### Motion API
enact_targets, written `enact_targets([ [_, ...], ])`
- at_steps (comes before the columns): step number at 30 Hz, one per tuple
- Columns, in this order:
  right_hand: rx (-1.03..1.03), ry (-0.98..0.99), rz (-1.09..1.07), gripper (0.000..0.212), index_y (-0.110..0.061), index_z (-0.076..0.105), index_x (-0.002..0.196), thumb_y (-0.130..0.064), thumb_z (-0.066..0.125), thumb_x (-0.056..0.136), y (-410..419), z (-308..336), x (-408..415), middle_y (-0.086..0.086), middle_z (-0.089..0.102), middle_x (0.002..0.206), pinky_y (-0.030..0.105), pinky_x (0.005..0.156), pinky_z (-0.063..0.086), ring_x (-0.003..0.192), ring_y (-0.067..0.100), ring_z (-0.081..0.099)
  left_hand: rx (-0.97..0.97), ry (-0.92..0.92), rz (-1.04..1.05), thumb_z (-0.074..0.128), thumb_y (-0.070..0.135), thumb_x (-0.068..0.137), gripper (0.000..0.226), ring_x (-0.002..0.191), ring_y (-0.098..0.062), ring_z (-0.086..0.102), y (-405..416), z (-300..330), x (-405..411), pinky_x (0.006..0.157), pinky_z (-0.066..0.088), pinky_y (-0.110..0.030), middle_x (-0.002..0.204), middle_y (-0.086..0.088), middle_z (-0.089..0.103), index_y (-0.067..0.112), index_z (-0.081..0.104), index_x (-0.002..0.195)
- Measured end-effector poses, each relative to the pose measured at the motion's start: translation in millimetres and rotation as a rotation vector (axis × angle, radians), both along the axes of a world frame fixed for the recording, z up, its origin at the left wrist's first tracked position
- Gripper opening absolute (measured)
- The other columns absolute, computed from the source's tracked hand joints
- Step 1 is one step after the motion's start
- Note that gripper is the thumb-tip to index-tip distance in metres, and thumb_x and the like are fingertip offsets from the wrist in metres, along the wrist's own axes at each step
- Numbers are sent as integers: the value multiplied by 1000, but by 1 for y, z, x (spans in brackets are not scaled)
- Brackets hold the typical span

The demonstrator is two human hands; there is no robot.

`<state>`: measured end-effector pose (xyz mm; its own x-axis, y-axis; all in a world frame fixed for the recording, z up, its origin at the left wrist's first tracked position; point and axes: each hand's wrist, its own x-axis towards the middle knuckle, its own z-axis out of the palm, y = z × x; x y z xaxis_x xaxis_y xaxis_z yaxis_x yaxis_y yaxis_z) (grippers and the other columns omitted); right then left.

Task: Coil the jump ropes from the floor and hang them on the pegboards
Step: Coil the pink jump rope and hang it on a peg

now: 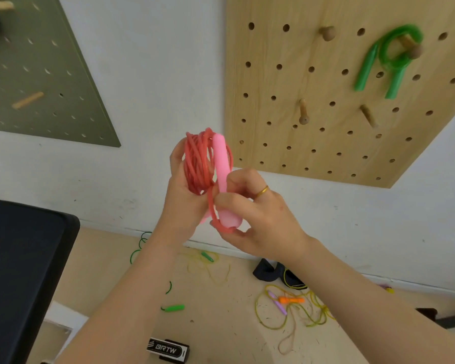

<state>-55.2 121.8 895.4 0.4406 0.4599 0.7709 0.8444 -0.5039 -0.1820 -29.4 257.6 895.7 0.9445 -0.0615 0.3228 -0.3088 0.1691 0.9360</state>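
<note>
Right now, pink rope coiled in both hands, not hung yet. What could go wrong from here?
1. The left hand alone pinches the red coil; if the grip loosens while the right hand wraps the pink handle, the loops could spring apart.
2. The free pegs on the wooden pegboard look short, so a bulky coil might slide off.
3. Loose yellow rope lies on the floor near the person, a possible trip hazard.
</note>
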Motion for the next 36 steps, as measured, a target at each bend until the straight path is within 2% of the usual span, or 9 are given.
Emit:
enact_targets([
  [5,34,-42,-9,25,-17,47,94,-13,57,72,2,2,-8,3,38,96,21,46,38,61,19,48,57,-11,-133,74,7,57,91,80,-25,60,11,-8,-2,73,48,-39,91,10,69,8,31,138],
  [8,73,57,55,22,-15,46,93,-12,50,72,-2,6,-9,5,45,96,25,50,43,68,20,46,107,-14,-181,71,-2,63,72,82,-24,68,14,-3,-9,65,51,-22,78,4,66,-10,37,125],
  [12,43,2,-113,23,-13,41,95,-21,50,76,-8,13,2,11,57,91,38,63,42,79,24,49,140,-13,-226,73,14,59,48,67,-22,61,8,4,-15,61,51,-28,74,8,68,34,63,102],
  [17,116,196,-641,57,-21,30,130,-28,48,77,2,9,11,9,30,138,37,99,22,125,24,29,94,22,-272,50,-9,69,55,62,-24,68,-4,9,-18,60,57,-33,76,-8,69,35,64,98],
  [21,421,950,45,63,-16,36,136,-10,64,80,-22,25,18,5,54,122,22,95,43,107,6,55,64,120,-254,48,-5,68,46,44,-18,60,3,11,-12,49,53,-30,67,-4,68,25,58,102],
  [26,721,1282,341,38,-11,55,112,-34,56,83,-32,15,28,6,65,95,29,74,54,79,18,65,-113,283,-335,54,5,79,14,32,-10,42,2,13,1,46,49,-25,77,-7,63,10,58,91],
  [29,794,1399,231,56,-7,62,93,-56,34,86,-34,5,37,5,65,76,31,71,51,69,20,62,-51,333,-313,51,9,89,8,32,-9,43,-9,17,6,46,46,-24,77,-7,61,11,58,93],
  [33,970,1437,395,67,-7,57,112,-61,27,86,-47,-1,54,16,52,105,42,85,45,97,33,51,-74,351,-241,45,3,91,12,31,-8,37,-19,20,22,43,43,-21,69,-2,50,11,53,86],
  [36,1024,1521,451,82,-6,61,108,-72,21,80,-45,3,68,12,63,89,35,73,53,77,27,63,-134,396,-378,41,11,95,23,29,-4,30,-26,25,41,41,41,-18,51,5,40,13,51,74],
])
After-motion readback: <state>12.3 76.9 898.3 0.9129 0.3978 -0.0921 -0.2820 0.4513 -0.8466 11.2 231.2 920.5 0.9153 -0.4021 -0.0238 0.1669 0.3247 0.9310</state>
